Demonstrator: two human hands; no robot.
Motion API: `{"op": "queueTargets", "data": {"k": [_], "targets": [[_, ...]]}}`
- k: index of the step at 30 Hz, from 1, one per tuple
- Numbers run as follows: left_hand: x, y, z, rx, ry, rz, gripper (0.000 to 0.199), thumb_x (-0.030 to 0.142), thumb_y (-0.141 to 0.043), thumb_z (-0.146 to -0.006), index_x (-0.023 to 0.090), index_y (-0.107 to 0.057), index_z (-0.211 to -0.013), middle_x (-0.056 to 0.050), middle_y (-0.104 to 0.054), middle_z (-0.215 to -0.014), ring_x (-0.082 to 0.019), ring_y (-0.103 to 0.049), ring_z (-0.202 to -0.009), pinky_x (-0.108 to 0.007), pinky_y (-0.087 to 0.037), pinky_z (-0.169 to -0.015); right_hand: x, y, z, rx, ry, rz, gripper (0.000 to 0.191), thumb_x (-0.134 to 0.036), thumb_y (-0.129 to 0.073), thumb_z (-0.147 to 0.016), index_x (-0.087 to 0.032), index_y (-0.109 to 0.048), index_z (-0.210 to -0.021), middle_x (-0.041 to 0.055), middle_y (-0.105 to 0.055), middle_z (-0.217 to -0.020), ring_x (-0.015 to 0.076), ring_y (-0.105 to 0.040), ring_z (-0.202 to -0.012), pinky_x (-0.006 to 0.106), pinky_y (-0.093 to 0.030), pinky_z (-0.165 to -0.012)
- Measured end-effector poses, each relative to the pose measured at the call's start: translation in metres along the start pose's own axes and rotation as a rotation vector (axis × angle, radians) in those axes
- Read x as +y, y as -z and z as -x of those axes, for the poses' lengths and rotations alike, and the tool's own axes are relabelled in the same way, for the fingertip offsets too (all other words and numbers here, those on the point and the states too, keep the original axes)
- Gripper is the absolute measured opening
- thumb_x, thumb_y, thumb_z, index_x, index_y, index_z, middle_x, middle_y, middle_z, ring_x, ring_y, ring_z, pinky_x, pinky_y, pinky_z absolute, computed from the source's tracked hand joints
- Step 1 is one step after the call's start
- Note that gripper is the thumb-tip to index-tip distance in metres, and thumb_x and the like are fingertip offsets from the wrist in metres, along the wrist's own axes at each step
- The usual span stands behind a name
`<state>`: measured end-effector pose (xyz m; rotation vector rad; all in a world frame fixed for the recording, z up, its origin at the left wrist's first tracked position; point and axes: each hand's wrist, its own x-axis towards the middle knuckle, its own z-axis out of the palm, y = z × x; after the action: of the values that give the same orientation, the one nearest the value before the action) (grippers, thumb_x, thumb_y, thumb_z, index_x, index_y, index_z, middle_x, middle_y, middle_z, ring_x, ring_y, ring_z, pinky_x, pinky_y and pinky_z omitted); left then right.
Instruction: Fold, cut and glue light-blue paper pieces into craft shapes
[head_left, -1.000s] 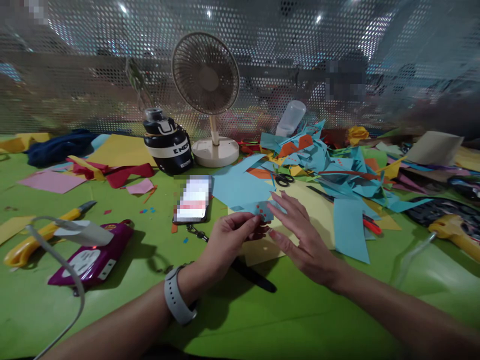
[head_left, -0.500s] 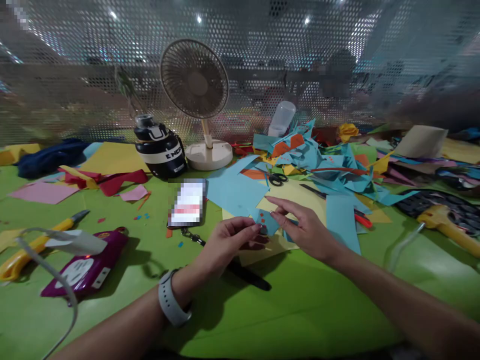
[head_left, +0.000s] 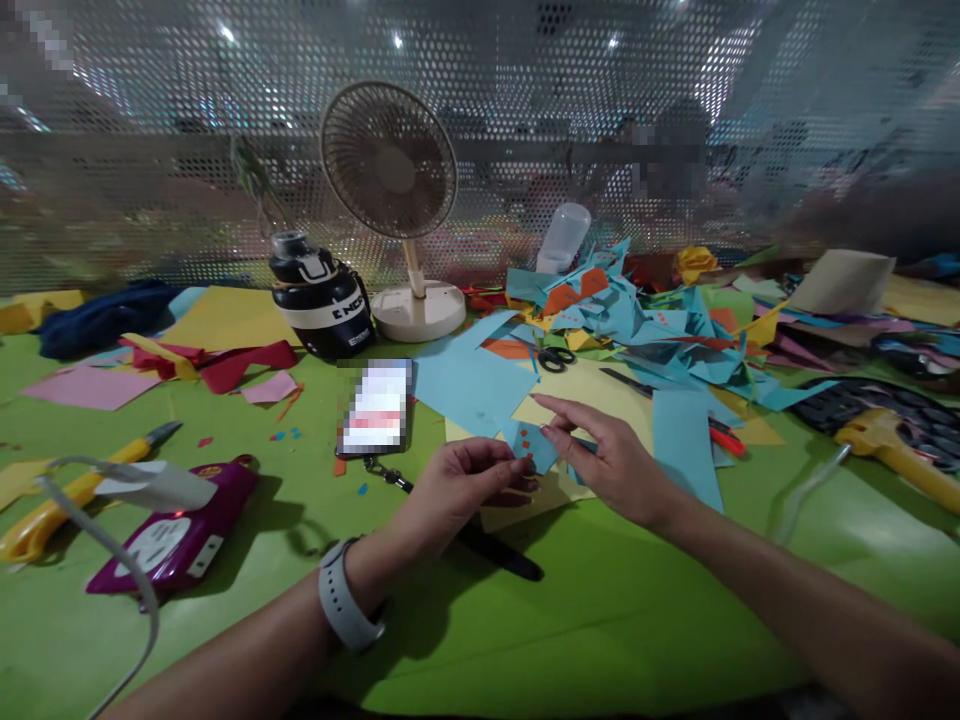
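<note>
a second ago the right hand point(head_left: 611, 465) had its fingers fanned out beside the work; now it is drawn in, one fingertip and probably the thumb at the blue piece point(head_left: 535, 455) on its two o'clock edge, with the index stretched past above it, and over the last half second hardly anything has shifted. that seems to mean the small work has settled, the piece being minded from two sides. the piece is held up over the yellow sheet point(head_left: 626, 405), its orange dots point(head_left: 526, 444) facing up in a short row. the left hand point(head_left: 461, 490) has thumb and fingers pinched together on its eight o'clock edge, by the lowest dot; the right fingers are slightly apart, and whether they grip or only touch cannot be told. going round from the piece, the scissors point(head_left: 555, 360) lie near at half past twelve, the scrap heap point(head_left: 664, 320) between one and two, the blue strip point(head_left: 684, 445) near at three, the phone point(head_left: 377, 405) at ten. a black strip point(head_left: 502, 552) runs out from beneath the left wrist towards six, so dropping straight down could brush it. the widest room is over the green table point(head_left: 637, 610) at five o'clock.
</note>
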<state>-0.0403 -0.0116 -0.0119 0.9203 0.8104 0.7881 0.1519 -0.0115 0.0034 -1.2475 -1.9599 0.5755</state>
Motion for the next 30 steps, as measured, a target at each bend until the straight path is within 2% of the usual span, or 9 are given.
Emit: {"op": "queueTargets", "data": {"k": [8, 12, 17, 25, 27, 30], "targets": [[-0.0005, 0.0004, 0.0007, 0.009, 0.0, 0.0, 0.02, 0.029, -0.079, -0.068, 0.014, -0.068, -0.077, -0.003, -0.071, -0.075, -0.015, -0.067, -0.071, -0.03, -0.056, -0.071, -0.0004, 0.0014, 0.0009, 0.004, 0.007, 0.004, 0.039, -0.03, -0.048, -0.091, -0.019, -0.056, -0.127, 0.0047, -0.067, -0.089, 0.0163, -0.062, -0.082, 0.031, -0.05, -0.077], [0.0003, 0.0002, 0.0018, 0.018, 0.005, 0.017, 0.022, 0.028, -0.08, -0.067, 0.014, -0.068, -0.079, -0.004, -0.072, -0.078, -0.015, -0.068, -0.072, -0.029, -0.055, -0.071, -0.0022, 0.0009, 0.0014, 0.007, 0.024, 0.009, 0.039, -0.028, -0.049, -0.091, -0.015, -0.056, -0.127, 0.0051, -0.067, -0.089, 0.0157, -0.061, -0.081, 0.03, -0.05, -0.078], [-0.0001, 0.0, 0.0012, 0.06, 0.023, -0.042, 0.025, 0.032, -0.08, -0.067, 0.014, -0.064, -0.069, 0.0, -0.067, -0.064, -0.01, -0.063, -0.057, -0.023, -0.052, -0.061, -0.0044, -0.0032, 0.0032, 0.006, 0.09, 0.03, 0.039, -0.026, -0.048, -0.091, -0.015, -0.055, -0.128, 0.0054, -0.066, -0.088, 0.0166, -0.061, -0.083, 0.033, -0.05, -0.08], [-0.001, 0.0014, -0.0008, 0.066, -0.004, -0.126, 0.025, 0.034, -0.08, -0.066, 0.015, -0.065, -0.064, 0.0, -0.065, -0.061, -0.01, -0.059, -0.056, -0.024, -0.051, -0.062, -0.0066, -0.0038, 0.0048, -0.007, 0.115, 0.042, 0.039, -0.026, -0.048, -0.091, -0.019, -0.054, -0.129, 0.0052, -0.067, -0.088, 0.0172, -0.062, -0.083, 0.035, -0.051, -0.08], [0.0, 0.0016, -0.0002, 0.046, -0.017, -0.119, 0.024, 0.035, -0.08, -0.066, 0.015, -0.066, -0.067, -0.001, -0.066, -0.065, -0.01, -0.06, -0.059, -0.025, -0.051, -0.065, -0.0057, -0.0023, 0.0039, -0.013, 0.091, 0.019, 0.039, -0.027, -0.049, -0.091, -0.019, -0.055, -0.129, 0.0046, -0.068, -0.087, 0.0166, -0.062, -0.081, 0.034, -0.051, -0.08], [0.0024, 0.0013, 0.0017, 0.001, -0.023, -0.115, 0.034, 0.037, -0.08, -0.064, 0.015, -0.066, -0.086, -0.004, -0.068, -0.076, -0.014, -0.063, -0.067, -0.027, -0.052, -0.066, -0.0047, 0.0006, 0.0024, -0.016, 0.014, -0.039, 0.039, -0.03, -0.05, -0.09, -0.019, -0.056, -0.128, 0.0033, -0.068, -0.086, 0.0157, -0.062, -0.079, 0.03, -0.052, -0.074]]}}
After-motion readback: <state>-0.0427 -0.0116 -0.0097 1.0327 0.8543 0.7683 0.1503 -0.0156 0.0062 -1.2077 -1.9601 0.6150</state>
